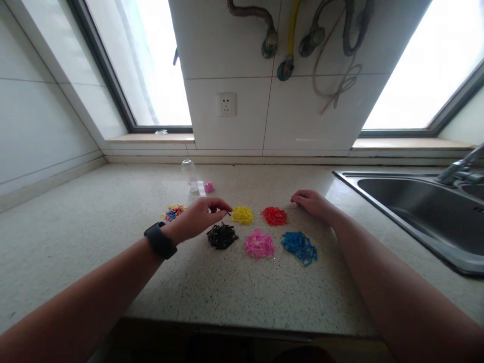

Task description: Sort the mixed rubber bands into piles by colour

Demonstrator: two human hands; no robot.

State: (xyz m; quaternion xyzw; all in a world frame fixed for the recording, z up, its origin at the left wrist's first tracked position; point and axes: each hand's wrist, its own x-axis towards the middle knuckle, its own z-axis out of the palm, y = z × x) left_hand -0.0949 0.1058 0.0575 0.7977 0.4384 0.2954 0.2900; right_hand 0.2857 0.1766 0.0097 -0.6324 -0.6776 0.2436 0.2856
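Observation:
Between the thumb and fingers of my left hand (202, 214) is a small black rubber band (229, 214), held just above the counter. Beneath that hand lies a pile of black rubber bands (222, 237), with a yellow pile (242, 215) right beside the fingertips. A mixed-colour pile (174, 212) is partly hidden behind the left wrist. My right hand (310, 202) is by the counter, to the right of the red pile (274, 216); its fingers are curled together, and their inside is hidden. Nearer to me are a pink pile (259, 244) and a blue pile (300, 247).
A clear bottle (189, 176) stands behind the left hand, next to a pink cap (209, 187). A steel sink (416, 201) with a tap (463, 166) is set into the counter (242, 292) at right. The tiled wall carries a socket (227, 104) and pipes.

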